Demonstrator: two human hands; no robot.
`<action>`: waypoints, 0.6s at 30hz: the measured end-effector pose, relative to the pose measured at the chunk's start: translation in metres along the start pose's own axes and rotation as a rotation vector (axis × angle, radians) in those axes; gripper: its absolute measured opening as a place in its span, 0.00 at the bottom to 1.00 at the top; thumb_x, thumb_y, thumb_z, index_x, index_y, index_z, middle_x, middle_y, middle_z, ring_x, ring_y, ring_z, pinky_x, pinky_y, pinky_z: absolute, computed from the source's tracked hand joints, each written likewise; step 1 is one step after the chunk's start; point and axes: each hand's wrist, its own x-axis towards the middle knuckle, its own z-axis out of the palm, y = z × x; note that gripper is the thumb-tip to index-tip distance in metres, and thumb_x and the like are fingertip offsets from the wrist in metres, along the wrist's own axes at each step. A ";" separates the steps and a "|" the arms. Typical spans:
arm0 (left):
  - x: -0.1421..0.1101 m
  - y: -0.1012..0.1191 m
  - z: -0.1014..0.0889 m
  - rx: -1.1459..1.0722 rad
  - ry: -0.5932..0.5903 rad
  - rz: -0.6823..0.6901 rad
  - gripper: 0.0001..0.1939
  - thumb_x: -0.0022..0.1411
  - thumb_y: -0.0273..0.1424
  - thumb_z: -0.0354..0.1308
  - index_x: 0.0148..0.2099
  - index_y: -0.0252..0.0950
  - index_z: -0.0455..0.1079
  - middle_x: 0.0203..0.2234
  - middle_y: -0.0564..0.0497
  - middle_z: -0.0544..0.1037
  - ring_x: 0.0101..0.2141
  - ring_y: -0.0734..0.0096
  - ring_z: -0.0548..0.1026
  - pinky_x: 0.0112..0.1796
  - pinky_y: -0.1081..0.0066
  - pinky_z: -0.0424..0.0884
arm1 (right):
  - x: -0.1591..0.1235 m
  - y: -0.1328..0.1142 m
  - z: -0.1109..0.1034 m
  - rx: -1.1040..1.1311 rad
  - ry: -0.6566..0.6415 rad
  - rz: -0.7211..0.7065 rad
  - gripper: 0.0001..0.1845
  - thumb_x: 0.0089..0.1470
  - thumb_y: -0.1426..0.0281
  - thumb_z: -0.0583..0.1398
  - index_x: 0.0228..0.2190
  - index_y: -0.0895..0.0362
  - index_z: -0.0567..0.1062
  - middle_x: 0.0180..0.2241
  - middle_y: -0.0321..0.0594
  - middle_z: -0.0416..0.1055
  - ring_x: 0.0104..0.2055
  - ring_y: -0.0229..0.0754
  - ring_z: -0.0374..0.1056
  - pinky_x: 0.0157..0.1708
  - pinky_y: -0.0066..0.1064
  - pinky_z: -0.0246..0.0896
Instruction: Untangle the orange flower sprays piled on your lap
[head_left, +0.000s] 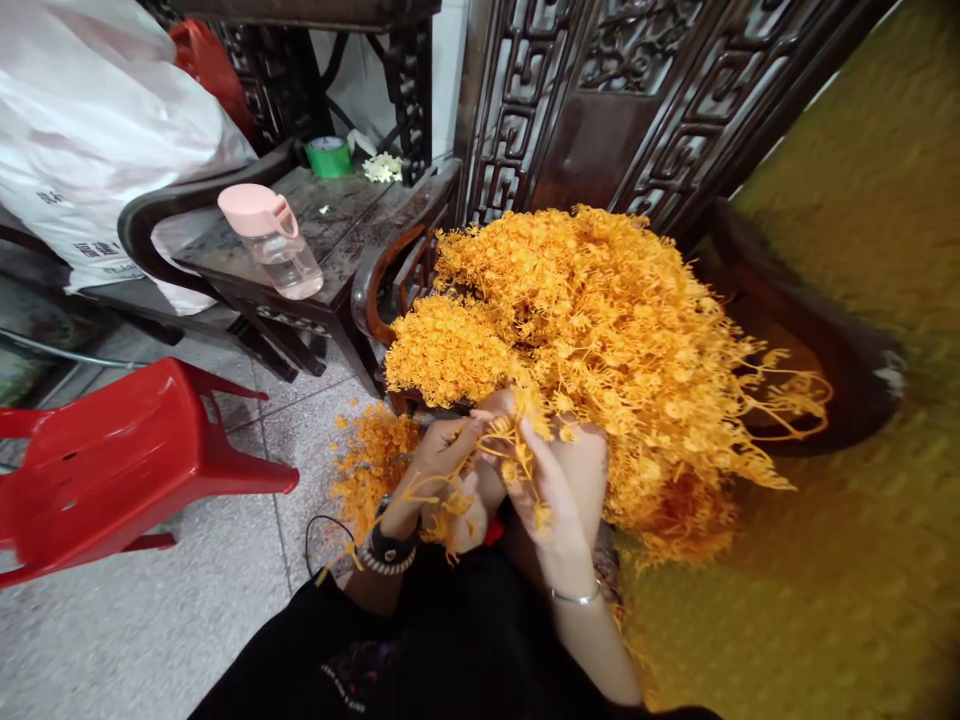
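Note:
My left hand (446,450), with a dark watch and a beaded bracelet at the wrist, pinches a stem of an orange artificial flower sprig (517,465). My right hand (555,490), with a silver bangle, has its thumb and fingers closed on the same sprig, slightly blurred. Thin stems trail from between the hands down past my left wrist. Directly beyond them, a big heap of orange artificial flowers (592,310) fills a dark wooden chair. Another orange bunch (375,460) hangs low to the left of my hands, over the floor.
A red plastic stool (112,450) stands at the left on the speckled floor (210,620). On a dark wooden side table sit a pink-lidded bottle (274,245), a roll of green tape (328,157) and pale flowers (383,167). A white sack (97,130) rests behind. Carved wooden panels (600,130) rise at the back.

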 end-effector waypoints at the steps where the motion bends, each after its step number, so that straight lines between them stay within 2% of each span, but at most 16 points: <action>1: 0.004 -0.003 -0.004 0.072 -0.024 0.041 0.18 0.54 0.41 0.60 0.21 0.32 0.67 0.16 0.55 0.66 0.21 0.79 0.60 0.22 0.75 0.54 | 0.002 0.000 -0.002 -0.007 0.021 0.001 0.25 0.43 0.60 0.63 0.46 0.49 0.70 0.55 0.36 0.63 0.59 0.45 0.57 0.51 0.35 0.63; 5: 0.012 -0.010 -0.015 0.247 0.055 0.232 0.21 0.60 0.42 0.52 0.20 0.34 0.61 0.17 0.54 0.62 0.21 0.77 0.58 0.22 0.74 0.55 | 0.013 -0.008 -0.003 0.047 0.138 -0.017 0.17 0.50 0.59 0.58 0.40 0.54 0.72 0.40 0.42 0.74 0.45 0.46 0.69 0.41 0.37 0.68; 7: 0.010 -0.006 -0.017 0.262 0.075 0.307 0.18 0.62 0.41 0.49 0.26 0.35 0.65 0.20 0.54 0.64 0.22 0.77 0.61 0.24 0.74 0.57 | 0.013 -0.016 -0.006 0.048 0.126 -0.027 0.13 0.49 0.60 0.60 0.34 0.55 0.73 0.32 0.40 0.74 0.35 0.43 0.70 0.35 0.34 0.67; 9: 0.006 0.003 -0.018 0.234 0.036 0.311 0.12 0.63 0.39 0.48 0.36 0.36 0.67 0.21 0.55 0.64 0.22 0.78 0.62 0.24 0.75 0.58 | 0.008 -0.024 -0.009 0.037 0.108 -0.022 0.11 0.46 0.62 0.62 0.31 0.55 0.73 0.27 0.38 0.72 0.28 0.39 0.68 0.31 0.32 0.66; 11: 0.002 0.012 -0.016 0.216 -0.025 0.279 0.11 0.64 0.38 0.47 0.41 0.37 0.65 0.19 0.57 0.62 0.20 0.79 0.60 0.23 0.76 0.56 | 0.001 -0.030 -0.013 0.010 0.070 -0.009 0.13 0.43 0.62 0.64 0.31 0.55 0.73 0.26 0.37 0.72 0.28 0.39 0.67 0.33 0.32 0.66; 15: -0.002 0.022 -0.010 0.327 -0.136 0.322 0.18 0.64 0.42 0.45 0.30 0.34 0.64 0.21 0.55 0.64 0.22 0.78 0.62 0.25 0.76 0.58 | -0.004 -0.032 -0.017 -0.064 -0.068 -0.028 0.16 0.42 0.60 0.66 0.34 0.53 0.75 0.33 0.37 0.75 0.35 0.40 0.69 0.43 0.32 0.65; 18: -0.003 0.022 -0.004 0.439 -0.231 0.389 0.23 0.64 0.47 0.42 0.31 0.33 0.67 0.23 0.53 0.69 0.25 0.76 0.64 0.29 0.75 0.61 | 0.001 -0.029 -0.021 -0.173 -0.221 -0.019 0.13 0.44 0.59 0.64 0.30 0.54 0.77 0.31 0.37 0.75 0.33 0.39 0.68 0.42 0.31 0.64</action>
